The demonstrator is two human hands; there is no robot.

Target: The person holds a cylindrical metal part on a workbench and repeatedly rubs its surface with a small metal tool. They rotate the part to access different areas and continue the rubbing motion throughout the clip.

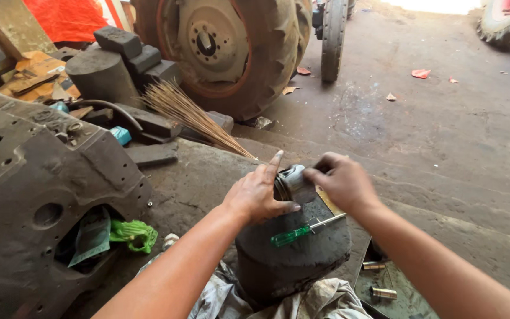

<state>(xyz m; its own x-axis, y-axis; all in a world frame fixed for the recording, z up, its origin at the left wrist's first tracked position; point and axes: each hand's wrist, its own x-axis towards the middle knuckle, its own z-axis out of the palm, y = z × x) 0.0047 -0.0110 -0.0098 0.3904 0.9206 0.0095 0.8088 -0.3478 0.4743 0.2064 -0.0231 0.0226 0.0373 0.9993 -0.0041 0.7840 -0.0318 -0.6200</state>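
— Where are the hands?
— Left hand (259, 194) wraps the metal piston (293, 182) from the side, index finger raised; right hand (340, 180) pinches its far edge. Both clamped on it.
— And the piston sits where?
— On top of a dark block (290, 260), just above a green-handled screwdriver (302, 231) lying there. A grimy engine casing (36, 195) stands left, with a tractor tyre (249, 53) beyond.

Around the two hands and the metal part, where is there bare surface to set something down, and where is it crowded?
Free: the block top right of the green-handled screwdriver, and the concrete floor beyond the right hand. Crowded: left of the left hand, by the engine casting, broom and dark blocks.
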